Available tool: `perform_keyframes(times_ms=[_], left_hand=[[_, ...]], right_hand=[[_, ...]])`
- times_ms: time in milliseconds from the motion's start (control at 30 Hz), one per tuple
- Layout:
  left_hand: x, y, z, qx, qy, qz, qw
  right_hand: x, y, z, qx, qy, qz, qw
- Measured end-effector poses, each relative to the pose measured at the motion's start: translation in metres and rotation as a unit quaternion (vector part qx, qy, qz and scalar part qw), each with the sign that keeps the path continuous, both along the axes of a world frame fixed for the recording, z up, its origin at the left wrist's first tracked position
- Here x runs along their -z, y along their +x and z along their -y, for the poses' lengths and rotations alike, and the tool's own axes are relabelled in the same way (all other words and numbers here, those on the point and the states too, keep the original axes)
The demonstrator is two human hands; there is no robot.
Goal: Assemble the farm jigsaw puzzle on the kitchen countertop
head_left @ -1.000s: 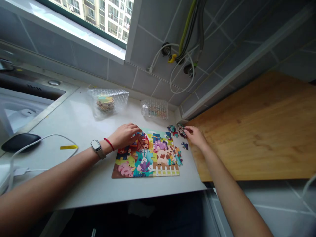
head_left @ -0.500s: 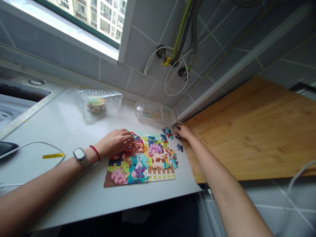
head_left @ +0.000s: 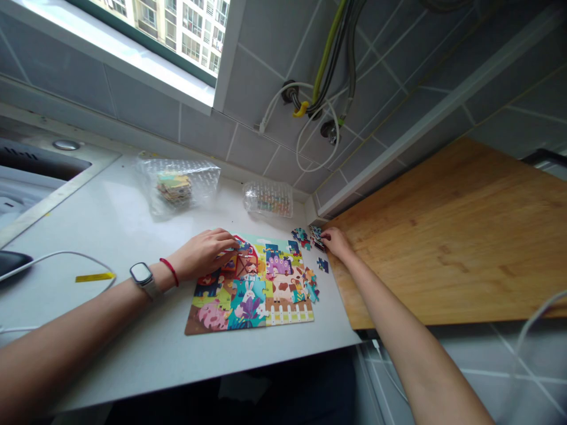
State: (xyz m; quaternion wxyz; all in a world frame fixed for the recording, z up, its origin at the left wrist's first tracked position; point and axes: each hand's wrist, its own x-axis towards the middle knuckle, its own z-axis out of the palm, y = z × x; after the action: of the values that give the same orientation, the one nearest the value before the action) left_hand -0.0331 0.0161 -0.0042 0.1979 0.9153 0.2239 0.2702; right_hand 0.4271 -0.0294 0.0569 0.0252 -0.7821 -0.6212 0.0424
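A colourful farm puzzle board lies on the white counter, with interlocked pieces and several loose-looking ones on top. My left hand rests on its upper left part, fingers stretched over the red barn; what lies under the fingertips is partly hidden. At the board's upper right, my right hand pinches at the edge of a small pile of puzzle pieces. Beside that pile are more loose pieces, and a single dark blue piece lies just below.
Two clear plastic bags, one with stacked pieces and one smaller bag, lie behind the board. A wooden board borders the counter on the right. A sink, a white cable and a yellow strip are at left.
My right hand has shifted slightly right and down, and more of the pile shows beside its fingers. My left hand has stayed nearly in place.
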Motion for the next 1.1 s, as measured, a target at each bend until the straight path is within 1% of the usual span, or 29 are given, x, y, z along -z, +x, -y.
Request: perform_keyframes(times_ms=[100,233,367,533,700,800,867,933,1000,1033,1067,1100], left_hand=[[0.002,0.0,-0.001,0.002,-0.004,0.005,1.0],[0.004,0.001,-0.001,0.003,-0.012,0.009,1.0],[0.003,0.001,-0.001,0.004,-0.009,-0.005,1.0],[0.002,-0.001,-0.001,0.0,-0.008,-0.01,1.0],[0.005,0.0,-0.003,0.004,-0.02,-0.003,1.0],[0.007,-0.001,-0.006,-0.002,-0.025,0.0,1.0],[0.006,-0.001,-0.008,-0.008,-0.028,-0.001,1.0],[0.006,-0.002,-0.009,-0.012,-0.03,-0.004,0.999],[0.005,-0.003,-0.01,-0.012,-0.033,-0.007,0.999],[0.005,-0.003,-0.009,-0.013,-0.035,-0.007,0.999],[0.004,-0.003,-0.009,-0.014,-0.036,-0.007,0.999],[0.004,-0.003,-0.009,-0.016,-0.036,-0.007,0.999]], right_hand=[[0.005,-0.001,0.005,0.018,0.019,-0.01,1.0],[0.012,-0.003,0.004,0.039,0.034,-0.027,0.998],[0.013,-0.006,0.002,0.049,0.048,-0.037,0.997],[0.003,-0.014,0.008,0.037,0.093,-0.058,0.993],[-0.012,-0.03,0.018,0.009,0.149,-0.129,0.98],[-0.013,-0.054,0.024,-0.009,0.167,-0.199,0.966],[-0.01,-0.079,0.029,-0.025,0.155,-0.255,0.954],[-0.005,-0.11,0.035,-0.041,0.133,-0.323,0.936],[0.002,-0.144,0.039,-0.034,0.109,-0.46,0.881],[0.006,-0.161,0.04,-0.032,0.096,-0.506,0.857],[0.011,-0.177,0.041,-0.033,0.086,-0.537,0.839],[0.016,-0.191,0.04,-0.034,0.082,-0.552,0.829]])
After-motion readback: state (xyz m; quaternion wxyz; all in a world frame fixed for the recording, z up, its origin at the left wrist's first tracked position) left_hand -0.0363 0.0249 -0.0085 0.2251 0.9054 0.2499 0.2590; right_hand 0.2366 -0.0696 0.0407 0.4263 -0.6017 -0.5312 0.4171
